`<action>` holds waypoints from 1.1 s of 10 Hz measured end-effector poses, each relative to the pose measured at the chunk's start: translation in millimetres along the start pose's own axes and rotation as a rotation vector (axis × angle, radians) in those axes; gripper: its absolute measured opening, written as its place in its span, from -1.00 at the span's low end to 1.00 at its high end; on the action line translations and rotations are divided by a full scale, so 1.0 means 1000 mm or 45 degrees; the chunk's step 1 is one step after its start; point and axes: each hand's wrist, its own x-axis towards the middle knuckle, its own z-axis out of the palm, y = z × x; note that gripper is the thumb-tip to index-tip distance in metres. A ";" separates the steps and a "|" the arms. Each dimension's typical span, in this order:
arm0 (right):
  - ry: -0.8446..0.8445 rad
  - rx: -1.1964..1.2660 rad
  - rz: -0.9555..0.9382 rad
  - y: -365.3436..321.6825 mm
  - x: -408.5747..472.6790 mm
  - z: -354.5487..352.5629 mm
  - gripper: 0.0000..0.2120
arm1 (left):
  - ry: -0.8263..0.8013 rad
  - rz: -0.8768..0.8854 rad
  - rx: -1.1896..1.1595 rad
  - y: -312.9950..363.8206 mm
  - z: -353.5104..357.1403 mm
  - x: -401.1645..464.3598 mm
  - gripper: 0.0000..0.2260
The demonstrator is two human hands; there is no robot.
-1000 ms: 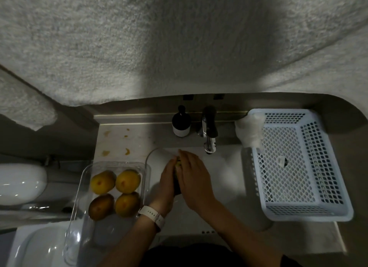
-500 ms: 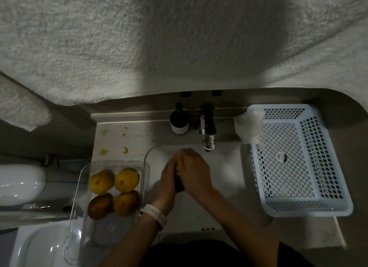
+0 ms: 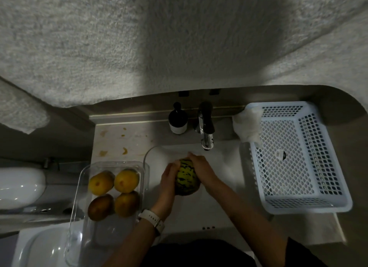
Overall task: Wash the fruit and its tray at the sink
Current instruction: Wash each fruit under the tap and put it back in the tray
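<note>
A small yellow-green fruit with dark stripes (image 3: 186, 177) is held over the white sink basin (image 3: 219, 167), just below the faucet (image 3: 207, 131). My left hand (image 3: 169, 179), with a white watch on its wrist, grips the fruit's left side. My right hand (image 3: 201, 169) curls over its top and right side. A clear plastic tray (image 3: 83, 187) stands on the counter left of the sink. It holds two yellow fruits (image 3: 113, 182) at the back and two browner ones (image 3: 113, 206) in front.
A dark soap bottle (image 3: 177, 120) stands left of the faucet. A white perforated basket (image 3: 294, 157) sits right of the sink, with a white crumpled cloth (image 3: 248, 125) at its back left corner. Yellow stains mark the counter behind the tray.
My hands have parted and turned the fruit, so its striped yellow-green skin now shows between them; before, the right hand covered nearly all of it.
</note>
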 end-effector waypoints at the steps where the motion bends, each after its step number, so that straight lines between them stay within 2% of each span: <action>1: -0.035 0.399 0.173 0.006 0.000 -0.004 -0.70 | 0.026 0.018 -0.101 0.004 0.004 -0.006 -0.60; 2: 0.229 0.433 0.018 0.030 0.001 0.011 -0.64 | 0.018 -0.115 -0.238 0.003 0.010 -0.009 -0.52; 3: 0.327 0.204 -0.557 0.041 -0.020 0.029 -0.70 | -0.082 -0.179 -0.326 0.000 0.008 -0.010 -0.53; 4: -0.147 -0.113 -0.498 0.040 -0.025 0.045 -0.68 | -0.174 -0.262 -0.418 -0.011 0.005 -0.005 -0.72; 5: 0.593 -0.940 -0.616 0.026 -0.011 0.032 -0.85 | -0.113 -0.258 -0.286 -0.018 0.005 -0.002 -0.72; 6: 0.078 -0.625 -0.386 -0.002 -0.008 0.009 -0.59 | -0.035 -0.277 -0.095 -0.012 0.006 0.000 -0.64; 7: -0.154 -0.553 -0.172 -0.013 0.003 0.002 -0.59 | -0.008 -0.279 -0.036 -0.002 0.001 0.003 -0.56; 8: -0.213 -0.233 -0.034 -0.013 0.006 -0.010 -0.63 | -0.167 -0.496 -0.153 0.011 -0.008 0.007 -0.47; 9: -0.172 -0.039 -0.031 -0.002 0.008 -0.010 -0.65 | -0.445 -0.670 -0.233 0.022 -0.020 0.012 -0.40; 10: 0.059 0.079 -0.166 0.008 0.005 -0.001 -0.74 | -0.419 -0.739 -0.335 0.024 -0.014 0.014 -0.39; 11: 0.281 -0.011 -0.428 0.022 0.002 0.002 -0.73 | -0.288 -0.723 -0.517 0.017 0.000 0.014 -0.40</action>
